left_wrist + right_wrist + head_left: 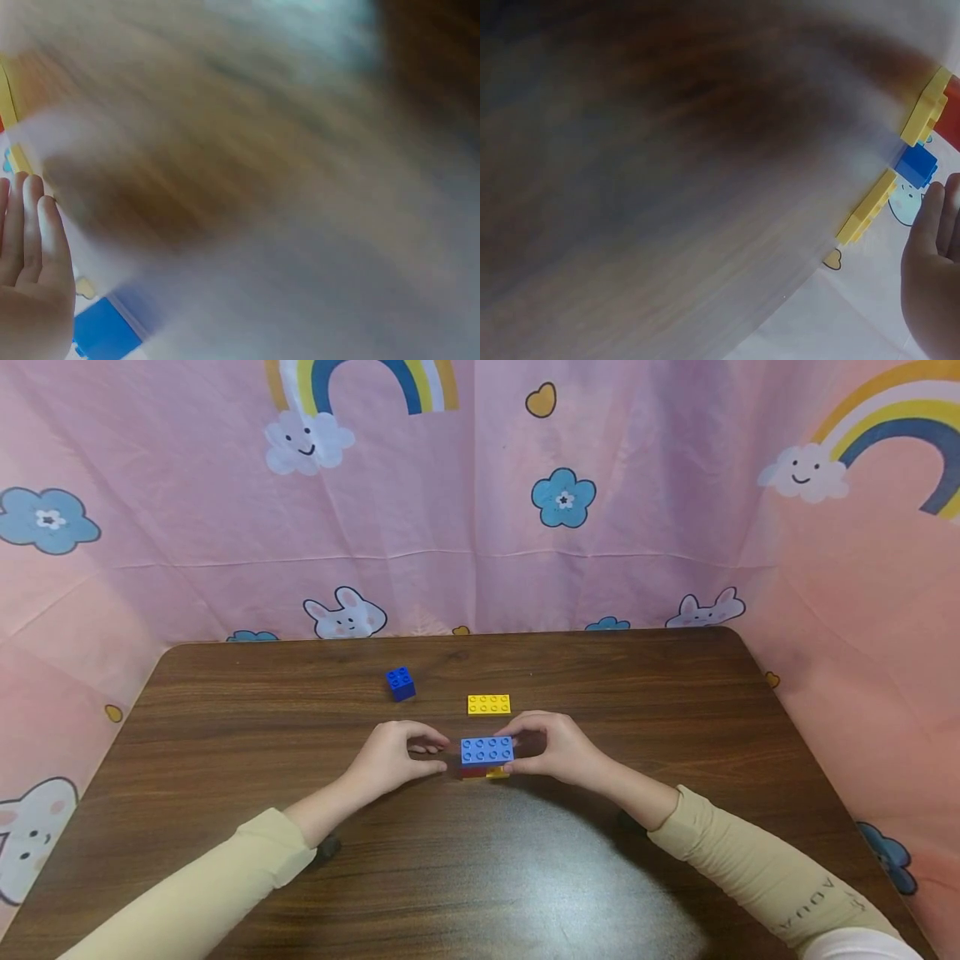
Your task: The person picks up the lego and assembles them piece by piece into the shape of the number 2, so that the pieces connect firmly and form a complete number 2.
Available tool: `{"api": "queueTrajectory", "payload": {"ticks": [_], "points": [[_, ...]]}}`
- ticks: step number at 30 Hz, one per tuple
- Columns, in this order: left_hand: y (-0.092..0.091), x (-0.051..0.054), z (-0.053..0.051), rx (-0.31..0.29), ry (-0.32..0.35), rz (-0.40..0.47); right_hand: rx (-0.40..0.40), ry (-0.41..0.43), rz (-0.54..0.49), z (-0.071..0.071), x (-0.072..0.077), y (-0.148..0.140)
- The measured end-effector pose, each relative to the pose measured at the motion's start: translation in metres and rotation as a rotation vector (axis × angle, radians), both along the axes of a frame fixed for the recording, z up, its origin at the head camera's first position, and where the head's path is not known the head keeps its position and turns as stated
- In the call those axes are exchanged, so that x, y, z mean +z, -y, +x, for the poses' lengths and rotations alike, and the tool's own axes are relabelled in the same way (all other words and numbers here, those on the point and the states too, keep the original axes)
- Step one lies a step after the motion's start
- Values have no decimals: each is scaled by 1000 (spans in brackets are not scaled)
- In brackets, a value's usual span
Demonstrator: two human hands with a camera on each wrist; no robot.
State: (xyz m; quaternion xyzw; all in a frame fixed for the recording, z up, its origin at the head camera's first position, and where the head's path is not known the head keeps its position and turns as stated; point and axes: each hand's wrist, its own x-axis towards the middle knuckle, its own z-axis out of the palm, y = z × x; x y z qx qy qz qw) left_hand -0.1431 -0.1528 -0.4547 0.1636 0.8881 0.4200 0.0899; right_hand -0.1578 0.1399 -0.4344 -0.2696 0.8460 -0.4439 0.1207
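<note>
A small stack stands mid-table, with a light blue eight-stud brick (487, 751) on top and red (473, 772) and yellow (497, 772) parts below it. My right hand (562, 749) holds the stack's right end, thumb at the front corner and a finger behind. To the left, my left hand (390, 757) is apart from the stack, thumb and fingers spread with nothing between them. The left wrist view shows the left hand (34, 277) with fingers extended. At the right wrist view's edge are the right hand (934, 277), a red part (951, 116) and a yellow piece (927, 109).
Behind the stack lies a flat yellow eight-stud brick (489, 704). A dark blue four-stud brick (401, 684) sits farther back to the left. The brown wooden table (600, 677) ends at a pink patterned curtain (480, 510).
</note>
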Motion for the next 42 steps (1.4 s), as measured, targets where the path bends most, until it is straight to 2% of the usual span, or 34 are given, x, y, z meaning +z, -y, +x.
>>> {"api": "queueTrajectory", "payload": {"ticks": [7,23,33,42], "points": [[11,-2,-6,64,22,52,-2,-11,5,0,0,0],[36,2,-16,212,101,91,-3,-26,20,2,1,0],[47,0,-23,305,95,86,-1,-33,20,2,2,0],[53,2,-28,371,81,43,3,-37,16,2,1,0]]}}
